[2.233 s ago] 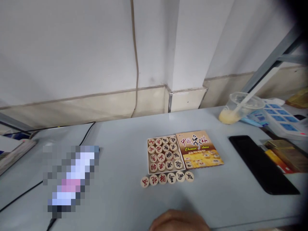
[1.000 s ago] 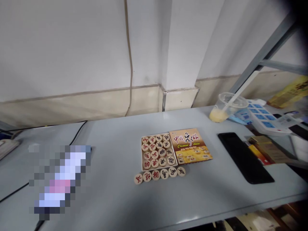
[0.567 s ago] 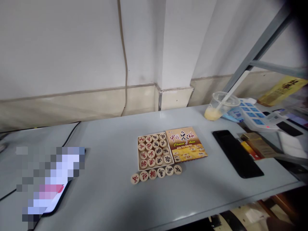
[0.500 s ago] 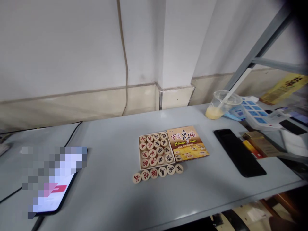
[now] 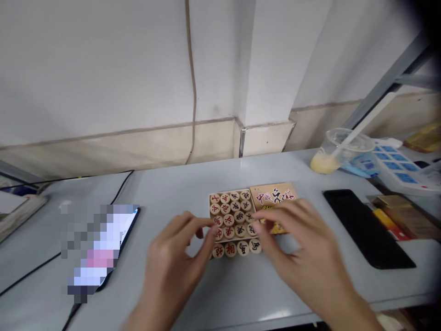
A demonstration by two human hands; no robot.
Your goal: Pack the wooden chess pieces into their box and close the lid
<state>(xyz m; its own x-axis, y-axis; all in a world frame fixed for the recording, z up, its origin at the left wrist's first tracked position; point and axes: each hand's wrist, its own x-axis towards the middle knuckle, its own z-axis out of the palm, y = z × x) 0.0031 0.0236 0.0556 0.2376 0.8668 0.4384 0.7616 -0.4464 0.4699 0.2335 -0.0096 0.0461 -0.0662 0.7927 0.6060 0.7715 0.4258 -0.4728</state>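
Note:
A shallow white box [image 5: 209,202] holds rows of round Chinese chess pieces [image 5: 228,219] with red and black characters. More pieces [image 5: 243,248] lie in a row along its near side. My left hand [image 5: 177,257] is at the box's left edge, thumb and forefinger curved and slightly apart. At the right edge is my right hand [image 5: 303,243], its thumb and forefinger also a little apart. Both hands are slightly blurred, and whether the fingertips touch the box or pieces cannot be told. The Chinese chess lid [image 5: 265,192] lies beside the box, partly behind my right hand.
A lit phone [image 5: 103,257] with a cable lies on the left of the grey table [image 5: 165,193]. To the right are a black phone [image 5: 365,230], a small brown carton [image 5: 403,216], a plastic cup [image 5: 325,161] with a straw, and a white-and-blue case [image 5: 396,161]. A wall stands behind.
Both hands have come into view from below and reached either side of the box. The camera view has shifted a little. The box and pieces appear to lie in the same place.

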